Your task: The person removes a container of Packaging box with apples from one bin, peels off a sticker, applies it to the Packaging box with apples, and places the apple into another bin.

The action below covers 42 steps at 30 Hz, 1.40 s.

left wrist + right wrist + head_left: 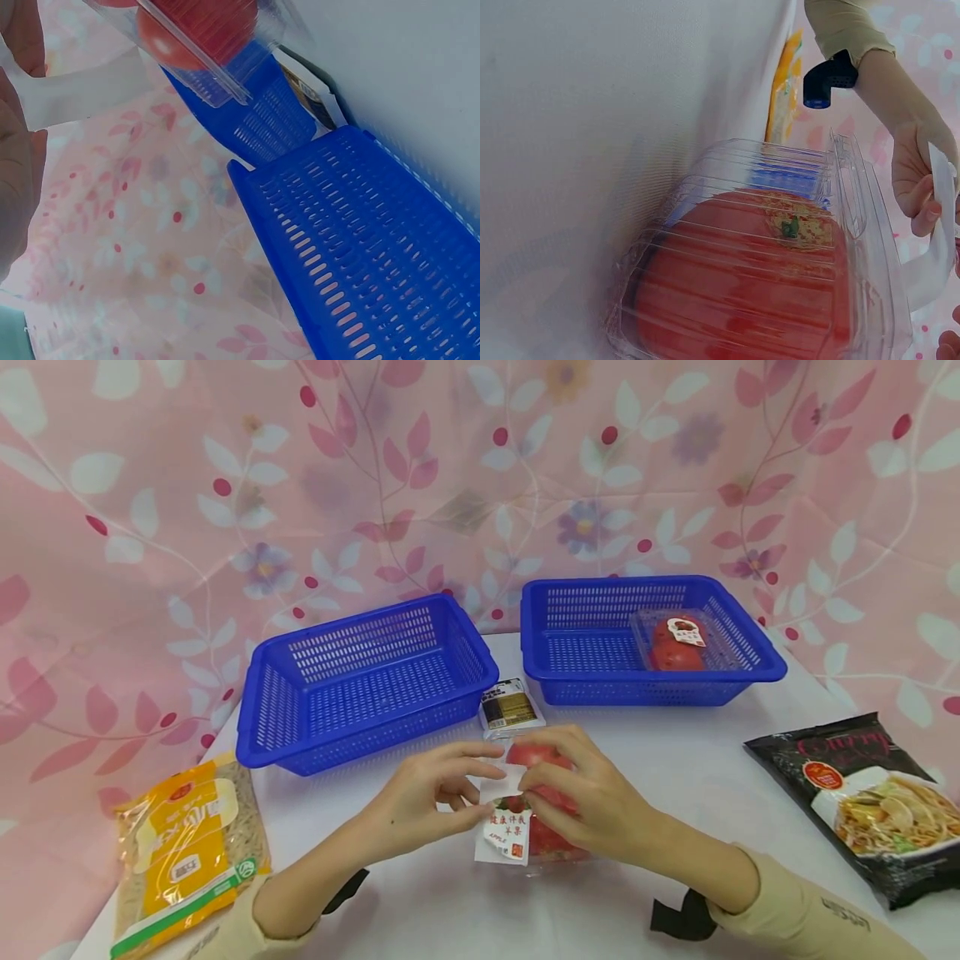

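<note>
A white paper label (pixel 506 837) printed with an apple and "APPLE" hangs over a clear plastic box of apples (pixel 557 810). My left hand (pixel 423 797) pinches the label's left side between thumb and fingers. From the right, my right hand (pixel 592 797) pinches its upper edge with thumb and forefinger. The label's plain white back (pixel 94 86) shows as a bent strip in the left wrist view. Through the ribbed plastic, a red apple (pixel 742 277) with its green stem appears in the right wrist view.
Two blue baskets stand behind: the left basket (pixel 367 689) and the right basket (pixel 570 647), which holds another box of apples (pixel 678 643). A small packet (pixel 512 706) lies between them. An orange-yellow bag (pixel 187 852) is at left, a black noodle bag (pixel 862 802) at right.
</note>
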{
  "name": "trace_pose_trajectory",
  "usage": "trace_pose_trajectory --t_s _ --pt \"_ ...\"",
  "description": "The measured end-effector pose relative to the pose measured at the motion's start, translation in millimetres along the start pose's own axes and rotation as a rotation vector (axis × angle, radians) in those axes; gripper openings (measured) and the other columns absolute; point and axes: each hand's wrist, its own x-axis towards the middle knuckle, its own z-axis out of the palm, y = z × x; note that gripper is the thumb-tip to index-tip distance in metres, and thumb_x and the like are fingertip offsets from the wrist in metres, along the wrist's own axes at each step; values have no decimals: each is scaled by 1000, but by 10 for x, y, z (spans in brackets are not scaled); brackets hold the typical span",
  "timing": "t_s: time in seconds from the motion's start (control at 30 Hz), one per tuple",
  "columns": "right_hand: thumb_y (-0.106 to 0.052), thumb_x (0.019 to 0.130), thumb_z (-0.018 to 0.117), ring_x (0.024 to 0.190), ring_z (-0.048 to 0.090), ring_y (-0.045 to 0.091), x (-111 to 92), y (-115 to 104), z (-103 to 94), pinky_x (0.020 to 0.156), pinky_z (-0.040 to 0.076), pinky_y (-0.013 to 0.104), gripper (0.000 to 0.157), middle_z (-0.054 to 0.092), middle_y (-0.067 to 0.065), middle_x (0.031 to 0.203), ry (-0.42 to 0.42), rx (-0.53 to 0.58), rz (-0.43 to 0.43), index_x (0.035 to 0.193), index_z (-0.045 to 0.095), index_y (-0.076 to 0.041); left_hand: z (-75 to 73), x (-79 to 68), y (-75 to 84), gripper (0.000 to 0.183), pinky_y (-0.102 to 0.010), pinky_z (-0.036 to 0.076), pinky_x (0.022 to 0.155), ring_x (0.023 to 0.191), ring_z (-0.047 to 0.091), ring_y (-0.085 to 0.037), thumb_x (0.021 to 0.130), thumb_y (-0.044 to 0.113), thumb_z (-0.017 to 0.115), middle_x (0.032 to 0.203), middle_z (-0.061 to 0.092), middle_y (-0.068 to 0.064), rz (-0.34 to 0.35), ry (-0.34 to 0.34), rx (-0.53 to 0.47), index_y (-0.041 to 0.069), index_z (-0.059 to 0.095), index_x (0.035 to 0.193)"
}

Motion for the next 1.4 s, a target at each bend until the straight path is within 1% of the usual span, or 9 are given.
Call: trace_pose_trajectory --t_s 0.13,0.3,0.4,0.73,0.83,0.97,1.1,1.3,1.4 --pt "-31 93 49 110 46 23 3 -3 -12 89 46 38 23 53 7 117 2 13 6 87 64 -15 -1 -19 -27 27 -23 53 62 80 62 -6 80 4 69 117 60 -4 13 -1 35 6 66 107" --pt "-30 94 49 111 46 23 12 1 -18 96 39 30 23 54 7 117 6 42 9 86 64 -15 -2 -34 -53 19 -21 52 62 80 61 -7 80 3 68 104 65 -3 75 6 88 9 70 98" --pt "-31 94 48 110 46 23 10 5 -19 94 41 30 24 54 8 116 7 53 12 86 64 -14 -5 -36 -66 17 -19 50 60 77 60 -5 79 3 69 99 66 1 104 21 135 11 72 94" --pt "-26 91 55 108 47 23 8 57 -51 81 51 36 15 54 10 113 21 60 37 88 63 -13 -49 -129 -135 19 -21 51 62 76 59 -4 78 1 69 95 66 6 50 67 168 12 72 92" --pt "-14 85 62 106 49 21 11 78 -58 81 51 33 4 57 8 110 17 74 49 89 64 -13 -49 -193 -183 18 -21 51 62 76 60 -5 78 0 69 95 66 6 15 84 169 12 72 91" --pt "-3 76 68 93 52 13 13 103 -63 75 50 25 17 61 -1 95 1 100 73 89 64 -12 -61 -296 -268 18 -23 52 61 73 59 -4 77 -1 69 94 67 4 -21 88 200 10 73 90" --pt "2 73 69 82 54 11 4 139 -65 67 52 25 22 60 -5 85 -14 115 103 90 63 -10 -70 -409 -361 16 -21 52 60 71 59 -2 76 -1 69 94 68 0 -71 24 248 6 72 90" --pt "5 74 70 81 58 10 7 242 -67 63 54 28 25 61 -5 85 -26 119 169 92 62 -10 -101 -562 -446 16 -17 50 68 78 63 -7 80 4 67 100 67 -5 -246 -71 302 1 70 95" --pt "4 75 70 82 57 8 9 292 -71 65 53 27 25 61 -7 86 -30 115 219 92 63 -12 -132 -618 -461 17 -18 50 70 84 64 -11 83 10 65 102 66 -5 -292 -106 334 2 70 98"
